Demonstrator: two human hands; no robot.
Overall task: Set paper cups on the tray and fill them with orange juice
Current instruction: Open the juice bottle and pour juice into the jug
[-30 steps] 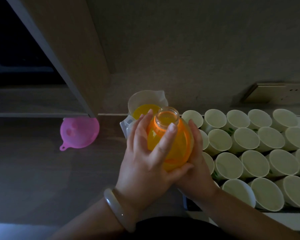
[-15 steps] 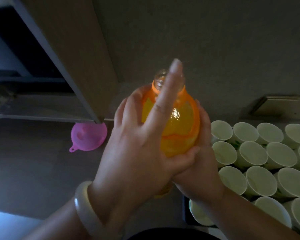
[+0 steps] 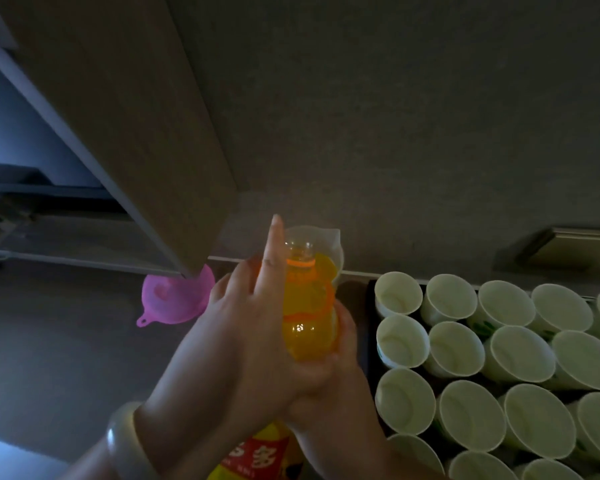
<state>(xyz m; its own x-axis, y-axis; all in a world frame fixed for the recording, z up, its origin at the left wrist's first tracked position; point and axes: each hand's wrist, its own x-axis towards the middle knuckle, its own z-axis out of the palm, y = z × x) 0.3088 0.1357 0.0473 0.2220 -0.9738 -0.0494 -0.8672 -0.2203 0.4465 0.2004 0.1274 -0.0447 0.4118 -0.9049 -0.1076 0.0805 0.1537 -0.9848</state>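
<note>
**Bottle Brought Down in Front of the Jug, Both Hands Clamped On**

Half a second before, the bottle (image 3: 309, 317) had stood higher, its open mouth well up the wall. It had since come down, so that the mouth sat level with the rim of the jug (image 3: 334, 244), which showed again just behind the bottle's neck. A second before, the mouth had pointed toward the camera; now the bottle stood close to upright, with a red and yellow label showing at its foot.

Up and to the left of the bottle hung the cabinet panel (image 3: 118, 133), and the dark counter (image 3: 49, 341) spread to the bottle's left. To the bottle's right lay the tray (image 3: 370, 341), near but apart from it, with the paper cups (image 3: 465, 358) packed in rows, mouths up.

The bottle, with orange juice in it, stood between the two hands. The left hand (image 3: 236, 341) gripped it from the left, thumb across the lower body, while the forefinger (image 3: 274, 237) lay straight up along the neck, its tip above the mouth. The right hand (image 3: 329, 396) wrapped the bottle from the right and below, fingers curled round it.

Left of the bottle lay the pink funnel (image 3: 177, 299), half under the panel's corner. A pale bracelet (image 3: 125, 441) circled the left wrist, below the bottle.
</note>
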